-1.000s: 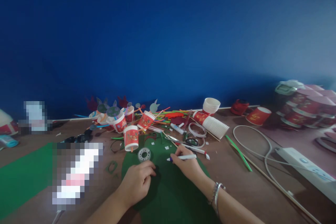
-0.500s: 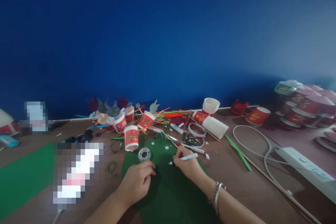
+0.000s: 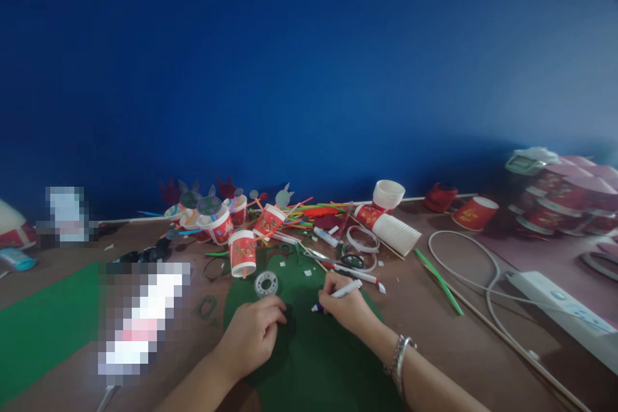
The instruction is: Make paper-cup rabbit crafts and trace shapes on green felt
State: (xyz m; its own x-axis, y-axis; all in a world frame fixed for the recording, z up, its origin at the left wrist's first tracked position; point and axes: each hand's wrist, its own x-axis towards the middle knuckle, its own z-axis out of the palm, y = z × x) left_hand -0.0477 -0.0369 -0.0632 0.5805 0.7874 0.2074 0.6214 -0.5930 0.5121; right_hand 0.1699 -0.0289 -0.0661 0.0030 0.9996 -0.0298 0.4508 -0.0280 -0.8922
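My right hand (image 3: 340,302) is closed around a white marker pen (image 3: 346,289) with a purple end. The pen's tip points down and left, at or just above a dark green sheet (image 3: 328,360). On the left part of this sheet rests my left hand (image 3: 255,331), its fingers bent and the thumb somewhat apart. A dark patch lies by its fingertips, and I cannot tell whether it is a shadow or a small piece. Just beyond that hand is a round ring with small holes (image 3: 266,284). A few white paper scraps lie on the sheet's far part.
Red paper cups (image 3: 242,253) with straws and cut-outs stand at the back left. Behind my right hand are scissors (image 3: 321,259), tape rolls and a stack of cups (image 3: 396,235). To the right lie a power strip (image 3: 560,306), a cable and a stick. A green sheet (image 3: 48,328) lies left.
The marker has tilted a little more steeply, and its tip has moved slightly down. My right hand has shifted slightly with it. My left hand stays in place.
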